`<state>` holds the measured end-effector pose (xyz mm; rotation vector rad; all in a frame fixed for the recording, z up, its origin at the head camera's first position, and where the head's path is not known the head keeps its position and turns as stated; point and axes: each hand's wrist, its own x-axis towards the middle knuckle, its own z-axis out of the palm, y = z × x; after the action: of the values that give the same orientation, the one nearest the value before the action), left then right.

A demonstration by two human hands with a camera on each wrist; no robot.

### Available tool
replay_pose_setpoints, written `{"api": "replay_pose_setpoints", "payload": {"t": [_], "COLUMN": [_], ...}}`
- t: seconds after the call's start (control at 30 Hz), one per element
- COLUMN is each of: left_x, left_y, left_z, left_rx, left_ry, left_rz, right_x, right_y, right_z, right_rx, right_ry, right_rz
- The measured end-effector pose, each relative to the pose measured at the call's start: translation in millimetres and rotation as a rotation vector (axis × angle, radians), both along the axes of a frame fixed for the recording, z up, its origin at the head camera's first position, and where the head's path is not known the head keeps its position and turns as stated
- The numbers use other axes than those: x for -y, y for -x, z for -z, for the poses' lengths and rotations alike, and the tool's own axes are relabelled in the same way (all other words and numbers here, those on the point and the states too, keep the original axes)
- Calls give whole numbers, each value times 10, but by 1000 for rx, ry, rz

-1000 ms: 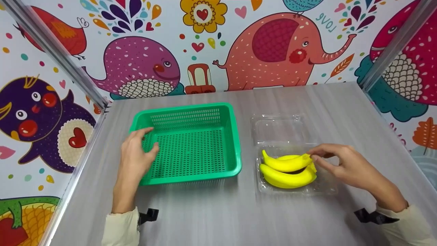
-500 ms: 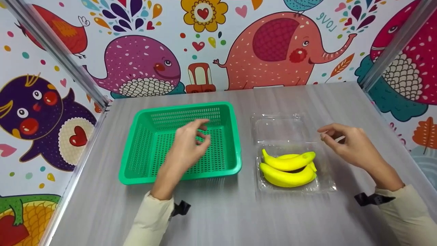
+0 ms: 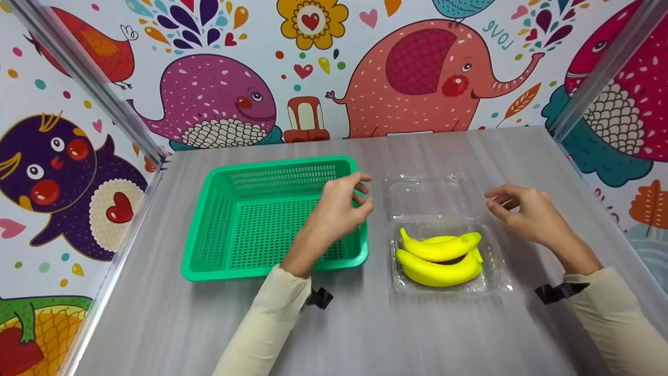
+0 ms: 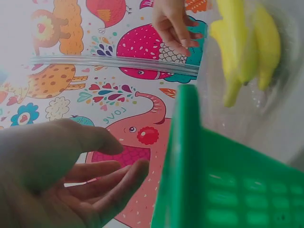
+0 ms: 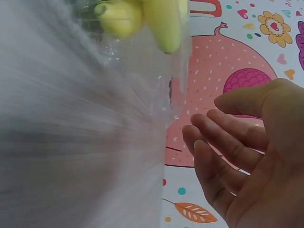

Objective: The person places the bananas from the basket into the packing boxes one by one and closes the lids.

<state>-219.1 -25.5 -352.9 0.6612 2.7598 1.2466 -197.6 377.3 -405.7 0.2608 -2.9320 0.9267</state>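
Several yellow bananas [image 3: 441, 272] lie together in the bottom half of a clear plastic clamshell box [image 3: 493, 284]. The box's lid [image 3: 430, 201] is folded back flat on the far side. My left hand [image 3: 339, 206] hovers over the right rim of a green plastic basket [image 3: 271, 273], fingers loosely bent and holding nothing. In the left wrist view, thumb and fingers stand apart beside the basket wall. To the right of the box, my right hand [image 3: 527, 214] hangs in the air, its relaxed fingers pointing toward the lid. Nothing is in its grasp in the right wrist view.
The basket stands left of the box on a grey wood-grain table [image 3: 417, 334], with a strip of table between them. Printed cartoon panels [image 3: 417, 78] wall in the back and both sides, with metal posts [image 3: 600, 68] at the corners.
My left hand has moved right, from the basket's left side across to its right rim. My right hand has drawn back from the banana ends, up and to the right.
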Motion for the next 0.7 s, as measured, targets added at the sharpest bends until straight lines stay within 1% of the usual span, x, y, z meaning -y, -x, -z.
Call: {"api": "replay_pose_setpoints", "payload": {"t": [0.1, 0.2, 0.3, 0.53, 0.7], "left_x": [-84, -190, -329, -637, -772], "left_y": [74, 131, 170, 185, 196], "left_z": [-14, 0, 28, 71, 109], "left_rx": [40, 54, 59, 132, 142], "left_ry": [-3, 15, 54, 172, 249], "left_rz": [-7, -18, -36, -71, -83], "right_x": [0, 6, 5, 14, 32], "right_y": [31, 69, 102, 164, 187], "right_z": [4, 5, 4, 21, 54], "right_rx": [58, 109, 152, 210, 256], "right_ry": [-8, -14, -9, 6, 6], "right_rz": [9, 12, 6, -4, 22]}}
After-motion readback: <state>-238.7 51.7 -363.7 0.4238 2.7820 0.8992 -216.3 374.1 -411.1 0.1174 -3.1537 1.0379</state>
